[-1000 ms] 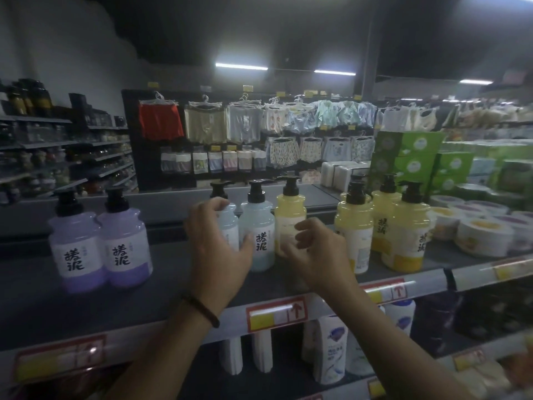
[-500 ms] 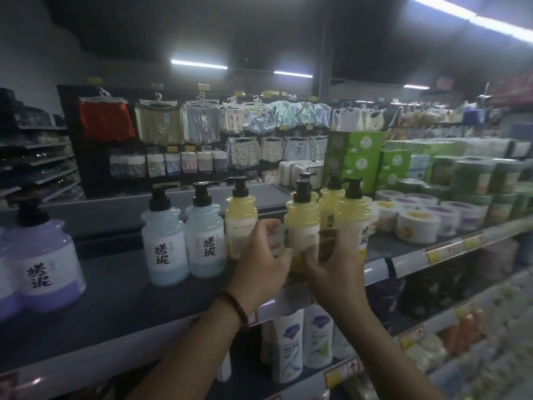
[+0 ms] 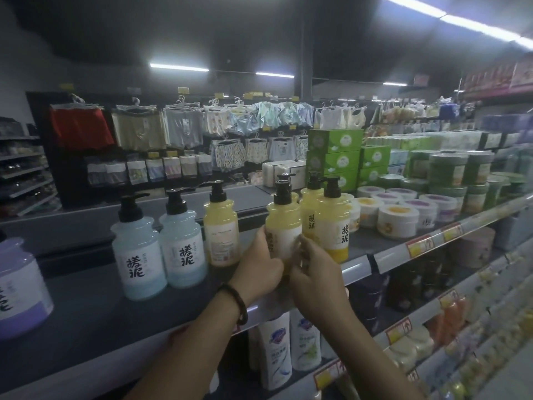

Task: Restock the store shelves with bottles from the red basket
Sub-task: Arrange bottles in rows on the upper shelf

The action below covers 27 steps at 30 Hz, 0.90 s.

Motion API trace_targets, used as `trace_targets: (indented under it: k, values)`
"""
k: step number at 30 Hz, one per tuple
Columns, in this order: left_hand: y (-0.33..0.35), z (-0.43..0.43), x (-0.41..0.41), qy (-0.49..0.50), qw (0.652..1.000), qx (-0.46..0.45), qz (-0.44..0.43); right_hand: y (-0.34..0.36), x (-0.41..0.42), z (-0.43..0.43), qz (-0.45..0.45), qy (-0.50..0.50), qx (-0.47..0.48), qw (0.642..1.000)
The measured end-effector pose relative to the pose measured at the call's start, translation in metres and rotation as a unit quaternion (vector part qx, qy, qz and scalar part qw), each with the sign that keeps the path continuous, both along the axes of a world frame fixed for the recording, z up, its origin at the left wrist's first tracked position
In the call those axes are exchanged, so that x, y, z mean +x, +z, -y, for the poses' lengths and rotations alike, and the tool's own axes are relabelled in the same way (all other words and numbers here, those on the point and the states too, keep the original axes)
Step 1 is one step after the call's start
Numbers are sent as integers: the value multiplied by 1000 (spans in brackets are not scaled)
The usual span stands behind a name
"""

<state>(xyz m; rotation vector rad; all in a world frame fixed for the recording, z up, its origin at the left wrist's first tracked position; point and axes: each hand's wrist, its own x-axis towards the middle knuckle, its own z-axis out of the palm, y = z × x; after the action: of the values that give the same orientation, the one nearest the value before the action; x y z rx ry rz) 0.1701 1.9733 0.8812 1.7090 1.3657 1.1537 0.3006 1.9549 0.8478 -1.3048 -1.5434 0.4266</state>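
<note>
**Both hands on one yellow pump bottle, top shelf, front edge**

Our left hand [image 3: 259, 267] and right hand [image 3: 314, 272] each curl round the lower body of a single yellow pump bottle [image 3: 284, 223], one on either flank. A dark bracelet [image 3: 240, 303] sits on the left wrist. The bottle is upright, just beside two more yellow bottles [image 3: 331, 226] on its right. The hands hide its base, so we cannot tell whether it is set down.

We judge the step as seating this bottle into the yellow group. Its lettering seems turned leftward while the neighbours face front. The next move likely calls for a small twist, a clean release, then a return to the red basket, which is out of view.

The shelf [image 3: 86, 298] is dark grey with a tagged price rail [image 3: 418, 246]. Leftward stand a lone yellow bottle [image 3: 222, 229], two pale blue bottles [image 3: 138, 255] and a purple bottle [image 3: 17, 284]. Rightward are round tubs [image 3: 398, 220] and green boxes [image 3: 334, 160]. The store is dim under strip lights [image 3: 178, 67], with hanging underwear [image 3: 129, 131] behind.
</note>
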Motion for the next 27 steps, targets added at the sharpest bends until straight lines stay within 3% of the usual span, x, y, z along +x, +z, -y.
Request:
trace_targets:
  k: [27]
  values:
    - [-3,-5,14,-26,998,-34,-42,7,19,7,4,-24,-94,995]
